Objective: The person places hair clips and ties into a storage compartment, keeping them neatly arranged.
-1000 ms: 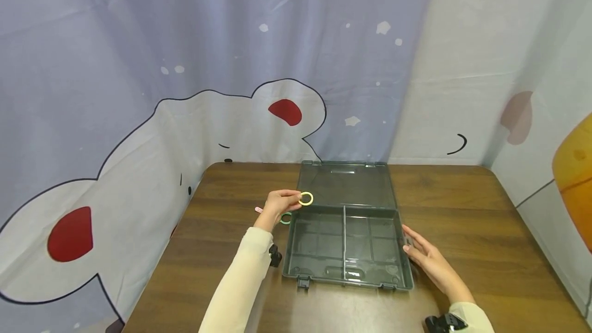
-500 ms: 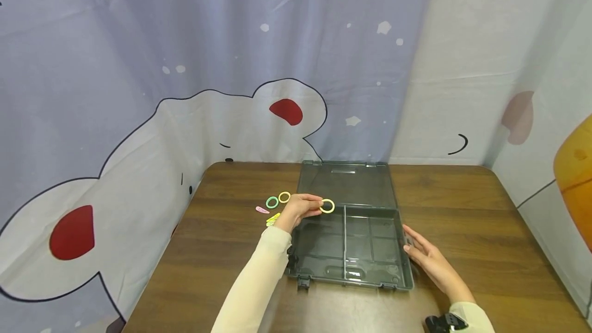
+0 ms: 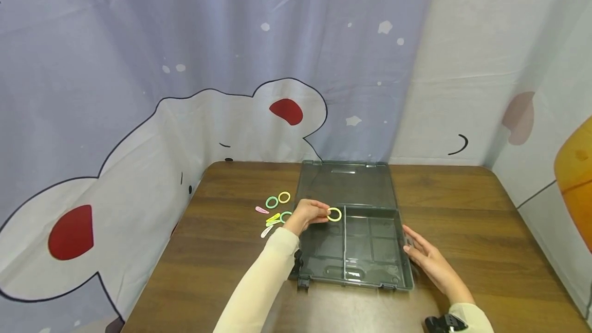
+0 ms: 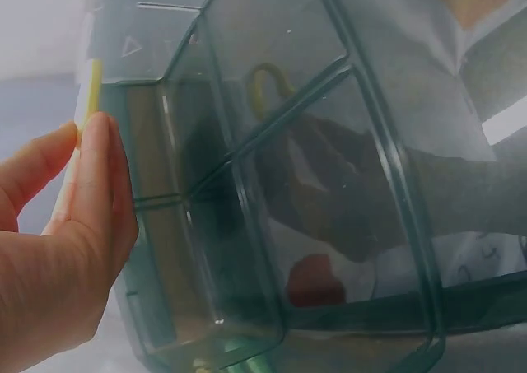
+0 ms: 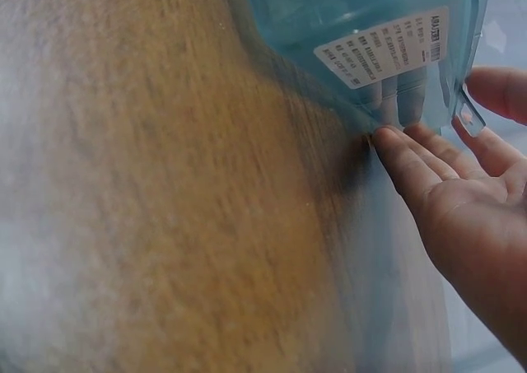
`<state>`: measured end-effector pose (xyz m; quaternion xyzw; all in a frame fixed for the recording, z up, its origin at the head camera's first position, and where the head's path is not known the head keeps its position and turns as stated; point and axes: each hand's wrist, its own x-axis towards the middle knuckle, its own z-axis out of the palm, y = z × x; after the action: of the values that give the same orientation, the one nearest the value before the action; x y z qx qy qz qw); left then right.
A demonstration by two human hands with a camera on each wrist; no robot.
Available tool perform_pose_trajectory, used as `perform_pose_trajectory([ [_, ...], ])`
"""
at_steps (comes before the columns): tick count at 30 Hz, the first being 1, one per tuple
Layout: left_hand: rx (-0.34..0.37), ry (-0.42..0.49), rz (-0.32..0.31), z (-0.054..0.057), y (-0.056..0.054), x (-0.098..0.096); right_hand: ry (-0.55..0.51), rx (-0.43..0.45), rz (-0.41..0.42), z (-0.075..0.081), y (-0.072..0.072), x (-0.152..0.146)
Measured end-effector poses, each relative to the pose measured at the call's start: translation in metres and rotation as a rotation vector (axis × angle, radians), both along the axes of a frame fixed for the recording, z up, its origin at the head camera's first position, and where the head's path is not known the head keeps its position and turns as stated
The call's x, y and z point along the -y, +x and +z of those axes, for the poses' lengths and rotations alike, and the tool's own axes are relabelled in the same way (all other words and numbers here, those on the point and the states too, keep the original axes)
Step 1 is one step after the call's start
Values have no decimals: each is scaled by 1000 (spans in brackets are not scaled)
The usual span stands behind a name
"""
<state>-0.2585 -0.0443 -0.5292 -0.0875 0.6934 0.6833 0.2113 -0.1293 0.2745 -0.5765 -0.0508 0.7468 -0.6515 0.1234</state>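
Note:
A thin yellow hair tie is pinched between the thumb and fingers of my left hand, above the left compartment of an open grey see-through box. In the left wrist view the hair tie shows edge-on beside the fingertips, in front of the box's clear walls. My right hand rests against the box's right side, its fingers fairly straight. Seen from the right wrist, those fingers touch the wall below a white label, with the thumb near the rim.
Left of the box lie a green hair tie, a yellow hair tie, another green one and several snap hair clips, among them a pink one. The lid lies folded back. A divider splits the box.
My left hand has carried the yellow hair tie right and slightly down, from the box's left edge to over its left compartment. The right hand stays in place.

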Motion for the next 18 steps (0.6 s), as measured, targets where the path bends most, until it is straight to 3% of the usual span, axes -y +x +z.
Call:
perform_pose_trajectory([
  [18,-10,-149,-68,-9,2,-9,-16,1,-6,1,1,1],
])
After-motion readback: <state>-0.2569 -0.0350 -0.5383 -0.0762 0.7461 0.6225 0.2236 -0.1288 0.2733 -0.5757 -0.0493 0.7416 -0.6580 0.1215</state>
